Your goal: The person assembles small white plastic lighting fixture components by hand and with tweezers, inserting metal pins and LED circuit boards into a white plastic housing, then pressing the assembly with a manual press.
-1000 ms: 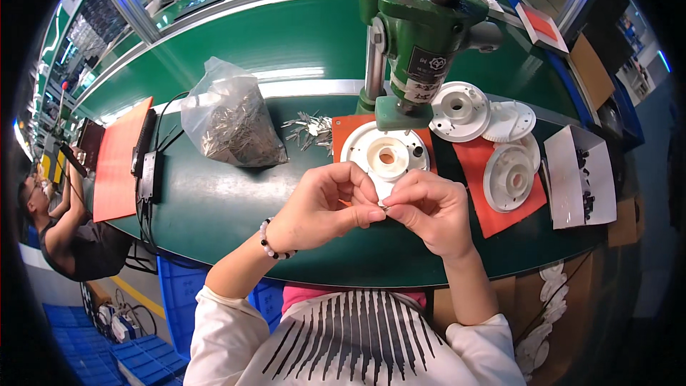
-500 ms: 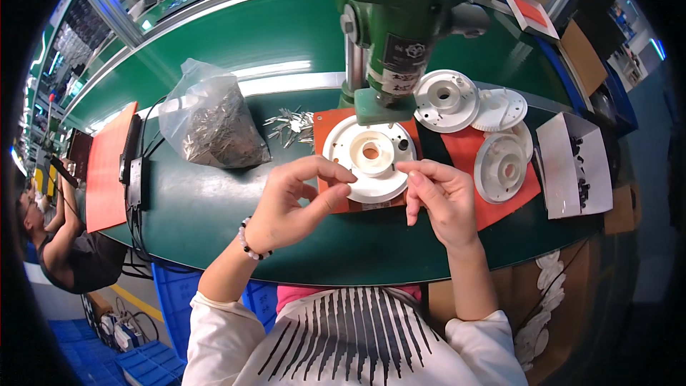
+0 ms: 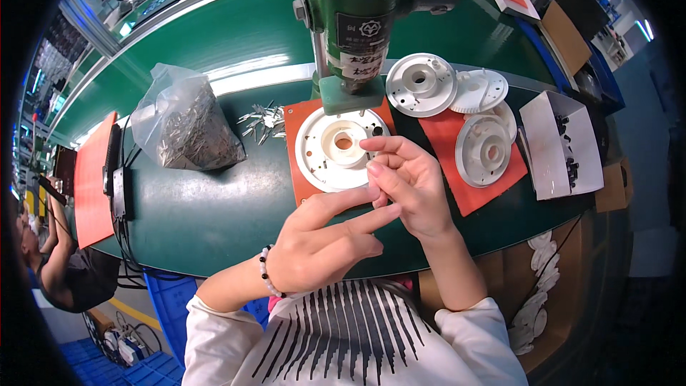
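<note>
A white plastic disc (image 3: 307, 151) with a raised hub and a central hole lies on an orange pad (image 3: 294, 184) under the green press head (image 3: 351, 94). A small black round piece (image 3: 377, 131) sits near the disc's right edge. Over that side, my right hand (image 3: 413, 189) is closed, index finger and thumb curled toward each other; what they hold is too small to make out. My left hand (image 3: 321, 243) is in front of the disc, index and middle fingers stretched out and apart, tips meeting the right hand's fingers. Its thumb is hidden.
Left of the press stands a clear bag (image 3: 193, 129) of metal pins, with loose pins (image 3: 263, 121) beside it. More white discs (image 3: 421, 104) rest at right, some on an orange sheet (image 3: 464, 200). Beyond them is a white box (image 3: 547, 150) with black parts. Another person (image 3: 71, 268) is far left.
My left hand has moved toward my right, its fingers now stretched out to meet the right hand's. The right hand has curled further. The whole view has shifted a little.
</note>
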